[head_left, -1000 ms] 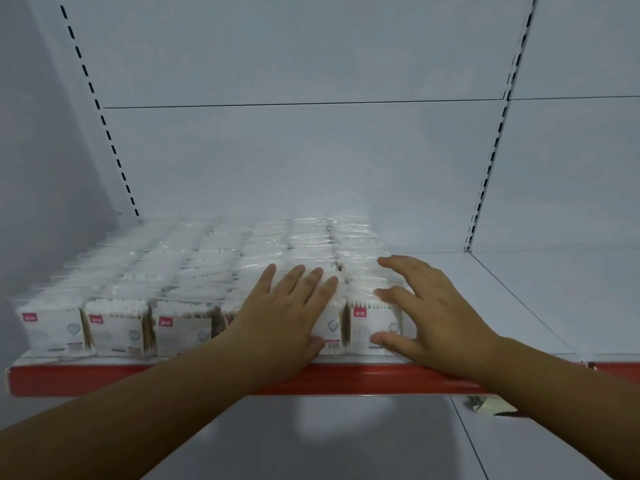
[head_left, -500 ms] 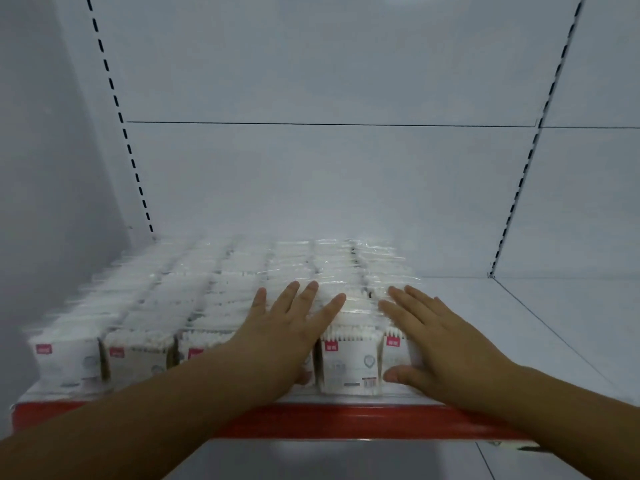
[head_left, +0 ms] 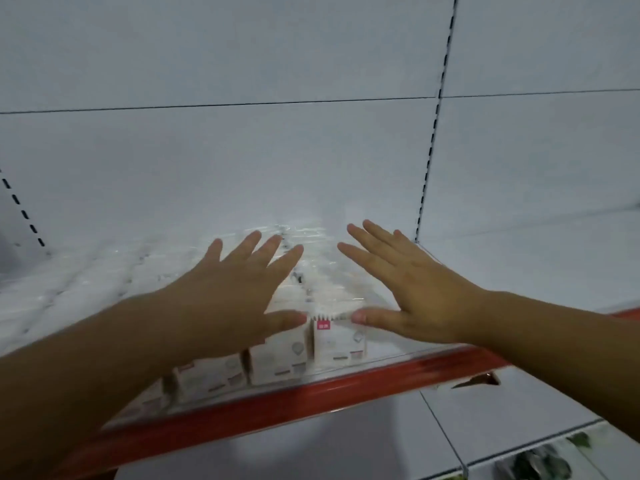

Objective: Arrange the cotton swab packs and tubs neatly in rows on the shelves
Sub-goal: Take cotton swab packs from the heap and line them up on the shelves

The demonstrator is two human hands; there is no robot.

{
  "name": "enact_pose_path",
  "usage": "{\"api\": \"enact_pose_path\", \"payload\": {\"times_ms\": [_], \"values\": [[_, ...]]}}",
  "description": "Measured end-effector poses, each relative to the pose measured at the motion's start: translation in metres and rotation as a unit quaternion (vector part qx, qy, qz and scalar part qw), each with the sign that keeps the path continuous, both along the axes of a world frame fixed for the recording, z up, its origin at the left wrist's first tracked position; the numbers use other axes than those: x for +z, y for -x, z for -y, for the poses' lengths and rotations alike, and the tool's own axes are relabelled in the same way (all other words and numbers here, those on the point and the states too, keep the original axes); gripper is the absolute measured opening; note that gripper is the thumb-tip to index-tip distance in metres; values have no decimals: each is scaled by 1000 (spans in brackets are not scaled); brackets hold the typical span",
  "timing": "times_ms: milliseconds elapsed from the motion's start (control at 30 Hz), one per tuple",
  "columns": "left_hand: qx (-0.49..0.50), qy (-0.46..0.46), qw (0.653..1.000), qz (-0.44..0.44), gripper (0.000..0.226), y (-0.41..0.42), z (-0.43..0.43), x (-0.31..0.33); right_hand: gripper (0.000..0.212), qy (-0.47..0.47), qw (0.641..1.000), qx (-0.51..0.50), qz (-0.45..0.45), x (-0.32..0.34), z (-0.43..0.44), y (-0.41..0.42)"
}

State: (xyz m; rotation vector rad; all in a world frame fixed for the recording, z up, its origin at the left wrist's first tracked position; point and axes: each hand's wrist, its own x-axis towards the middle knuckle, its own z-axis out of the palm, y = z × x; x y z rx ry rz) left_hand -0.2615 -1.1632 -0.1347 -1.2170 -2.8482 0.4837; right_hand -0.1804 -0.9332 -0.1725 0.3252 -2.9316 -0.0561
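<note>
Rows of white cotton swab packs (head_left: 337,342) with small red labels stand on a white shelf with a red front edge (head_left: 311,396). They fill its left and middle part, back to the rear wall. My left hand (head_left: 225,299) lies flat with fingers spread on top of the packs near the front. My right hand (head_left: 412,289) is spread flat at the right end of the rows, thumb on the front pack's top edge. Neither hand grips anything. The picture is blurred.
The shelf's right part (head_left: 519,271) is bare white metal. A slotted upright (head_left: 433,140) runs down the back wall on the right. Below, at the lower right, a lower shelf holds some dark, blurred items (head_left: 540,462).
The view has swung left and tilted. Both hands have opened wider and slid further back over the packs; the right hand now lies flatter, fingers spread.
</note>
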Motion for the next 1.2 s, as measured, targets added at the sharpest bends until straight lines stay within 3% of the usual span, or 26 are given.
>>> {"api": "enact_pose_path", "payload": {"times_ms": [100,167,267,433,633,767,1133,1200], "values": [[-21,-28,999,8,77,1,-80,32,76,-62,995,-51,53,44,-62,-8],[-22,-37,999,9,75,-1,-147,58,70,-80,981,-159,81,74,-113,-18],[-46,-92,994,30,72,-21,-239,91,66,-104,947,-297,59,104,-188,-57],[-123,-144,980,55,73,-82,-370,104,67,-55,914,-401,21,111,-286,-165],[-260,-162,952,23,62,-150,-494,85,72,-4,871,-489,45,73,-391,-306],[-276,-122,952,44,65,-167,-563,66,73,13,846,-529,62,46,-440,-357],[-401,-143,895,129,64,-188,-833,42,63,-21,765,-638,79,91,-613,-402],[-404,-164,890,133,65,-185,-884,39,60,-19,760,-648,42,97,-654,-399]]}}
